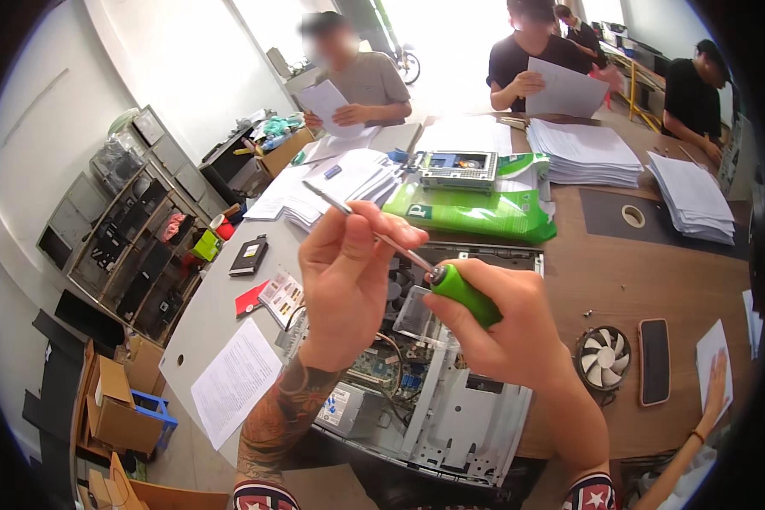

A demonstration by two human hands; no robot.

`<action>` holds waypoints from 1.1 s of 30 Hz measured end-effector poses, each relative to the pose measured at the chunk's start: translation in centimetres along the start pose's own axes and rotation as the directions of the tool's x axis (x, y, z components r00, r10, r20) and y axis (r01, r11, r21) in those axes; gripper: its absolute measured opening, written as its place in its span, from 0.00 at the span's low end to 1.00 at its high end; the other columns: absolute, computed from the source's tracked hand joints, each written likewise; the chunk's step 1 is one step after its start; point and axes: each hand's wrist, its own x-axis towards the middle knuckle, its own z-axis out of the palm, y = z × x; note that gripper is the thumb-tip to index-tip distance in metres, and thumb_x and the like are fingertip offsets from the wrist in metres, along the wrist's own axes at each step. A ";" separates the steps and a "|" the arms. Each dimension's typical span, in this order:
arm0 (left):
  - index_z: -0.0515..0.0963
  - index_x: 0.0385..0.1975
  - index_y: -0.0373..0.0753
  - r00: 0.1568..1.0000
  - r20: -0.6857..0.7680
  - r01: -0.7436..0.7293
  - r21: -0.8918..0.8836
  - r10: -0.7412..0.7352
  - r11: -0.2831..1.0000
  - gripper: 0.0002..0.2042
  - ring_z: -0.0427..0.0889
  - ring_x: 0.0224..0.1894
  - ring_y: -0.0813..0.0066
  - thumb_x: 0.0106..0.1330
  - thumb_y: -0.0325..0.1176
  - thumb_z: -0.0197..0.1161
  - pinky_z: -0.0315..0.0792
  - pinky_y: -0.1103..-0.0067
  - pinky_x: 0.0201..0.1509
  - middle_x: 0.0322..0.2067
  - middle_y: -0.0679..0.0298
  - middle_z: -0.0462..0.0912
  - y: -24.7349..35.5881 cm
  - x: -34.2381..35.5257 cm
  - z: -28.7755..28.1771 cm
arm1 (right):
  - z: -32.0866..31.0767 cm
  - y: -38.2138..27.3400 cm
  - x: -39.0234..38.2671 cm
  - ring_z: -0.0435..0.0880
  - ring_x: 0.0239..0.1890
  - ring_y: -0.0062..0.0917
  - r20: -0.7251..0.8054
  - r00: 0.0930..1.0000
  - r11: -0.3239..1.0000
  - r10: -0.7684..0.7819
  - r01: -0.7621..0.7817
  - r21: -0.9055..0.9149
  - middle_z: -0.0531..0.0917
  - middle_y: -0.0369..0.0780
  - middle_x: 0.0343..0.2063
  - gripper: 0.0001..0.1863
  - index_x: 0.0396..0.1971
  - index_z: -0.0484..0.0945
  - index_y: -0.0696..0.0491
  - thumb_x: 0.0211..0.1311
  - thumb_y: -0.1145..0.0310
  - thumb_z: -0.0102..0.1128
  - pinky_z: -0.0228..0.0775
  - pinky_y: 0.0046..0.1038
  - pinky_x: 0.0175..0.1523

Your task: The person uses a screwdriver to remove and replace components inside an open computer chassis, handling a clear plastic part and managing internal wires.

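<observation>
Above the open computer case [476,416], your screwdriver [461,291] slants, tip to upper left; your right hand [518,319] wraps its handle, your left hand [344,276], hiding some case, pinches its shaft; beyond lies a green package [472,214]

Up front, a glossy green plastic wrapper [476,219] is flashing one bold white capital letter on a dark-green square [416,211] at its left end! Over to the left, a white printed paper sheet [236,384] is carrying row upon row of fine dark lines, all too small for reading. Above it, a white leaflet with coloured blocks [282,299] is showing tiny, unreadable print. A pale label [250,250] is sitting on the flat black rectangular drive [238,268], and a white sticker with blue marks [335,405] is facing up from the silver metal box [361,416], its wording apparently blurring away.
</observation>
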 end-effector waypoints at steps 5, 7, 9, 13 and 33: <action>0.73 0.38 0.33 0.995 0.090 -0.042 -0.068 0.048 0.997 0.13 0.81 0.40 0.67 0.74 0.39 0.50 0.75 0.66 0.52 0.31 0.57 0.79 -0.2 -0.1 -0.6 | 0.4 0.2 0.0 0.78 0.18 0.35 0.025 1.000 0.998 0.019 -0.021 0.064 0.79 0.44 0.18 0.10 0.33 0.76 0.61 0.57 0.71 0.65 0.67 0.29 0.25; 0.70 0.37 0.38 0.996 0.082 -0.041 -0.006 0.041 0.999 0.12 0.77 0.37 0.69 0.74 0.42 0.48 0.75 0.67 0.49 0.28 0.64 0.74 0.4 0.0 -0.3 | 0.2 0.0 0.2 0.77 0.17 0.34 0.092 0.993 0.989 0.075 -0.086 0.123 0.78 0.43 0.17 0.09 0.32 0.76 0.60 0.58 0.71 0.64 0.66 0.29 0.25; 0.69 0.39 0.38 0.994 0.105 -0.022 -0.050 0.027 0.999 0.11 0.77 0.37 0.69 0.75 0.41 0.47 0.77 0.67 0.48 0.29 0.64 0.72 0.7 0.1 -0.2 | 0.1 0.1 0.4 0.76 0.15 0.32 0.157 0.980 0.971 0.121 -0.149 0.184 0.77 0.43 0.16 0.08 0.30 0.76 0.59 0.59 0.70 0.64 0.65 0.28 0.24; 0.67 0.52 0.34 0.995 0.097 0.040 -0.190 -0.022 0.981 0.15 0.81 0.41 0.64 0.76 0.38 0.45 0.76 0.64 0.51 0.34 0.58 0.77 1.5 0.2 0.2 | 0.4 0.5 0.5 0.75 0.15 0.28 0.129 0.976 0.954 0.175 -0.201 0.221 0.76 0.42 0.15 0.09 0.29 0.76 0.59 0.61 0.69 0.63 0.65 0.27 0.24; 0.70 0.39 0.39 0.999 0.051 -0.001 -0.009 0.001 1.000 0.08 0.84 0.37 0.65 0.72 0.38 0.54 0.81 0.70 0.44 0.35 0.56 0.82 0.7 -0.1 -1.4 | 0.8 0.9 0.4 0.80 0.20 0.38 0.031 0.999 0.997 0.021 -0.024 0.079 0.79 0.45 0.19 0.10 0.33 0.74 0.60 0.57 0.71 0.65 0.67 0.31 0.26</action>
